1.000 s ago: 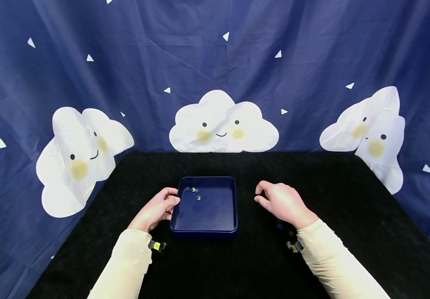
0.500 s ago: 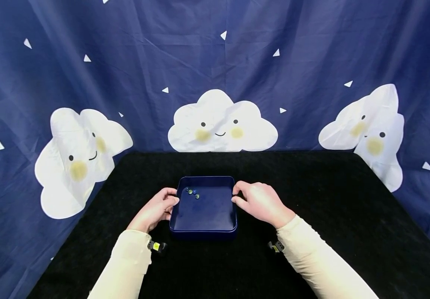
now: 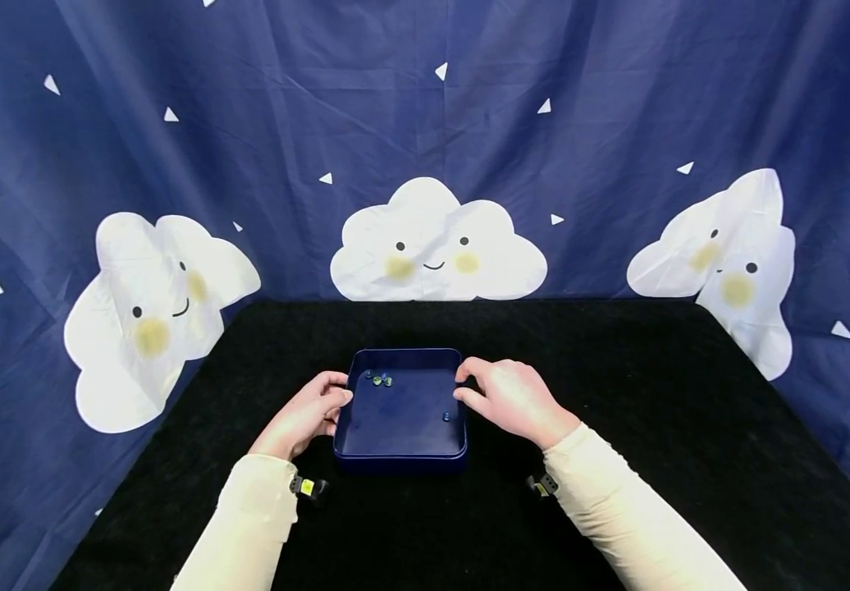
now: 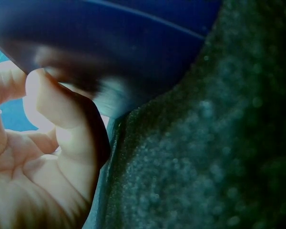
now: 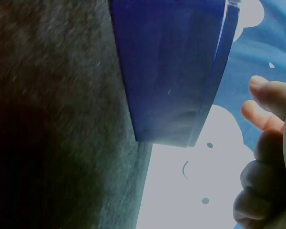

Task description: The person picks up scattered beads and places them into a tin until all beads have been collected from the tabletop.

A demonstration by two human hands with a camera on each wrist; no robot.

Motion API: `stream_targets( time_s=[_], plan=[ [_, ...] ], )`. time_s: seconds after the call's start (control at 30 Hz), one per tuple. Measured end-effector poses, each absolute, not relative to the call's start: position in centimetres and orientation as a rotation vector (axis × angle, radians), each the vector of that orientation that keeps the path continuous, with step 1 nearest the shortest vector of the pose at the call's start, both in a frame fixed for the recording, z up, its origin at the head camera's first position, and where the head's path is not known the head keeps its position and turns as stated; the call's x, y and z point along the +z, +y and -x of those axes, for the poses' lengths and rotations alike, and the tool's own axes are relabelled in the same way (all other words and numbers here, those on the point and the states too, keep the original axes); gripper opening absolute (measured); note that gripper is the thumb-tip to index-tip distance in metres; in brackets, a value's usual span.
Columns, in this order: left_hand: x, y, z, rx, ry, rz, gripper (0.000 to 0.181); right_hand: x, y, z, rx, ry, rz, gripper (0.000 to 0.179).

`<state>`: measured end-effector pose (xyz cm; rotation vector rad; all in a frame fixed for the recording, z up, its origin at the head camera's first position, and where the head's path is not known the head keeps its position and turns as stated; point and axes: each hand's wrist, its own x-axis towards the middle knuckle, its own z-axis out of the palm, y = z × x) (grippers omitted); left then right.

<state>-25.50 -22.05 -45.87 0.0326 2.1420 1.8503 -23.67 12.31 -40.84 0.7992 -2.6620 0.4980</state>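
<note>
A dark blue square tray [image 3: 403,419] with raised walls sits on the black cloth. Several small glass marbles [image 3: 377,380] lie together in its far left part. One blue marble [image 3: 446,417] is apart from them, near the right wall. My left hand [image 3: 307,414] holds the tray's left wall, its thumb against the side in the left wrist view. Over the tray's right rim hovers my right hand [image 3: 514,400], thumb and forefinger apart with nothing seen between them. The right wrist view shows that hand [image 5: 271,148] above the tray wall, the other fingers bent.
A black cloth [image 3: 617,369] covers the table around the tray. Behind it hangs a blue curtain [image 3: 277,164] with white clouds. Each wrist carries a small camera, such as the right one [image 3: 543,486]. The right forearm [image 3: 632,509] hides part of the cloth.
My right hand has moved left from the cloth to the tray's right rim and let go of a blue marble, now inside. Marbles at the left have rolled slightly. My left hand stays put.
</note>
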Motion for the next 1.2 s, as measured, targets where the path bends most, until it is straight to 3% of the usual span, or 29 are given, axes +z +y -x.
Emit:
stream_targets(
  time_s=[0.87, 1.2],
  plan=[
    [-45.9, -22.1, 25.4, 1.844, 2.133, -0.045, 0.044, -41.5, 21.5, 23.3, 0.584, -2.844, -0.537, 0.012],
    [-45.7, -22.1, 25.2, 1.846, 2.140, -0.040, 0.044, -42.7, 23.9, 22.8, 0.592, -2.984, -0.566, 0.010]
  ],
)
